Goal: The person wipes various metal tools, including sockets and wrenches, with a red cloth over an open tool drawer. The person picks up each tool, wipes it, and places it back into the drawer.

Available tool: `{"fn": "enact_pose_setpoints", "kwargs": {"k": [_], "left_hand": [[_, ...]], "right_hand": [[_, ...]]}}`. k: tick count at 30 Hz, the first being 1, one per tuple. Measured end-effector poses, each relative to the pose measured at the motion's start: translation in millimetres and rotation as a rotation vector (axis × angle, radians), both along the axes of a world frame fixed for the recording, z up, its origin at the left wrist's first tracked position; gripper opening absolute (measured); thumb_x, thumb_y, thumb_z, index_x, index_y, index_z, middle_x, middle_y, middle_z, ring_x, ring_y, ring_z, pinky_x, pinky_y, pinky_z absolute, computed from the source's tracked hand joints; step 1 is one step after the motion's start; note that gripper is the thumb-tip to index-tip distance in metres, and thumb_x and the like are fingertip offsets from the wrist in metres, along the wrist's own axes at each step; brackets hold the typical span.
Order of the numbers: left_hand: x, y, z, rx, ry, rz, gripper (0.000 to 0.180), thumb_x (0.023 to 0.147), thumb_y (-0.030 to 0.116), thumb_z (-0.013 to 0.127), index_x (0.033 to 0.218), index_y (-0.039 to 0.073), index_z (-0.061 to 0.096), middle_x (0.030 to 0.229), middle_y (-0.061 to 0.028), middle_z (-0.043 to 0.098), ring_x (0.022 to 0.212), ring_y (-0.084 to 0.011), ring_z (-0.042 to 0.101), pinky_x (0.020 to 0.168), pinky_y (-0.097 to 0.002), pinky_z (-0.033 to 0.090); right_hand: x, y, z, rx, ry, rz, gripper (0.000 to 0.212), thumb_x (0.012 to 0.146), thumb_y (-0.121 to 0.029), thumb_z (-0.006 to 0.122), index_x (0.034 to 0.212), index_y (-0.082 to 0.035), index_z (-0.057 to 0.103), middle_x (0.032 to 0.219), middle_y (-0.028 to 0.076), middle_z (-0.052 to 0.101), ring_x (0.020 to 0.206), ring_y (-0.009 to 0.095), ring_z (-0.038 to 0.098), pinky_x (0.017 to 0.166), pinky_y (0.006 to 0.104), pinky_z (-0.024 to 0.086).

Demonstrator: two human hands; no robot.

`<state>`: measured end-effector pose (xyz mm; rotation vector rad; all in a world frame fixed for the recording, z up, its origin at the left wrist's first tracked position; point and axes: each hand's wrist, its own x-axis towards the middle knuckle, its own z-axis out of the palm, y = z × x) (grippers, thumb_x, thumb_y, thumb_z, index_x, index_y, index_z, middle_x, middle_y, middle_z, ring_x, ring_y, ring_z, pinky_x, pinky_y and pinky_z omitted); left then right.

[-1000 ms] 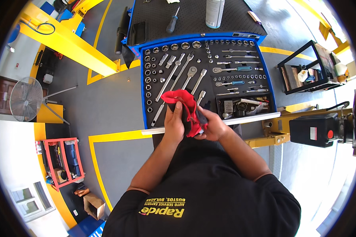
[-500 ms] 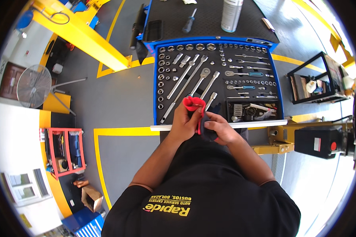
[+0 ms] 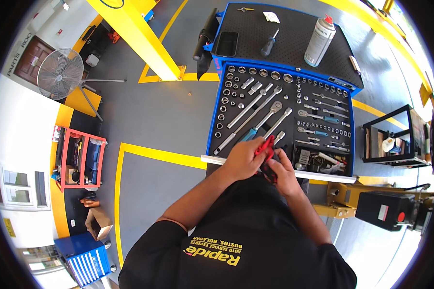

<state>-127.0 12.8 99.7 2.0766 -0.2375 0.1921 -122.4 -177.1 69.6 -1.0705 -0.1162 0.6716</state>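
Observation:
Just over the front edge of an open tool drawer (image 3: 323, 176), my two hands are together on a soft red-and-black piece that looks like a work glove (image 3: 269, 169). My left hand (image 3: 243, 162) is closed on its red edge. My right hand (image 3: 285, 176) has its thumb and fingers closed on the black part; some fingertips are hidden. Beyond my left hand lies a large ratchet (image 3: 270, 113) with a teal handle. Extension bars, several sockets (image 3: 288, 77) and smaller ratchets (image 3: 312, 114) rest in the black drawer insert.
On the cabinet's black top stand a spray can (image 3: 319, 42) and lie a screwdriver (image 3: 269, 44) and a black tray (image 3: 226, 44). A yellow post (image 3: 144, 43) rises at the far left, near a pedestal fan (image 3: 60, 74). To the right are a black machine (image 3: 383, 211) and a black rack (image 3: 390, 139).
The view has swung, so the drawer sits further right. My hands have shifted on the glove: its red part is now bunched between them, where before its red opening faced up.

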Motion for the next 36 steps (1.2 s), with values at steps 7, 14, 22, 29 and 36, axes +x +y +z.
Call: {"fn": "enact_pose_setpoints", "kwargs": {"k": [7,14,22,29,36], "left_hand": [[3,-7,7,-0.033,-0.056,0.11,0.012,0.096,0.014,0.066,0.101,0.005,0.059,0.077,-0.0183,0.063,0.074,-0.0441,0.064,0.064,-0.0492,0.049],[7,-8,-17,-0.191,0.212,0.05,0.018,0.105,0.022,0.059,0.105,0.004,0.058,0.082,-0.0205,0.063,0.082,-0.042,0.065,0.071,-0.0435,0.049],[5,10,10,-0.105,0.052,-0.284,0.042,0.102,0.025,0.072,0.133,0.002,0.054,0.105,-0.0134,0.07,0.094,-0.0277,0.072,0.084,-0.0385,0.055],[1,-16,-9,-0.903,0.156,-0.1,0.02,0.111,0.023,0.058,0.119,0.004,0.055,0.101,0.0017,0.064,0.092,-0.0048,0.061,0.079,-0.0248,0.052],[2,-20,-3,-1.047,0.148,-0.094,0.018,0.111,0.021,0.057,0.121,0.006,0.057,0.1,-0.001,0.064,0.089,-0.0053,0.062,0.074,-0.0242,0.052]], "right_hand": [[-4,10,22,0.101,0.195,-0.078,0.027,0.107,-0.01,0.057,0.133,-0.009,0.048,0.099,0.004,0.063,0.081,0.011,0.061,0.068,0.0278,0.051],[0,7,23,-0.303,-0.21,-0.123,0.018,0.101,0.0,0.063,0.117,-0.004,0.054,0.088,0.001,0.059,0.072,0.003,0.054,0.062,0.0217,0.045],[13,-4,43,0.058,0.317,-0.126,0.018,0.106,-0.018,0.06,0.121,-0.007,0.059,0.078,0.004,0.064,0.053,0.009,0.057,0.04,0.0225,0.036],[14,-1,60,-0.456,-0.673,-0.144,0.04,0.106,-0.026,0.066,0.134,0.0,0.053,0.101,0.013,0.071,0.088,0.02,0.07,0.079,0.0346,0.056],[9,1,68,-0.681,-1.039,-0.211,0.069,0.089,-0.032,0.085,0.141,0.001,0.054,0.115,0.021,0.071,0.099,0.038,0.074,0.083,0.0409,0.059]]}}
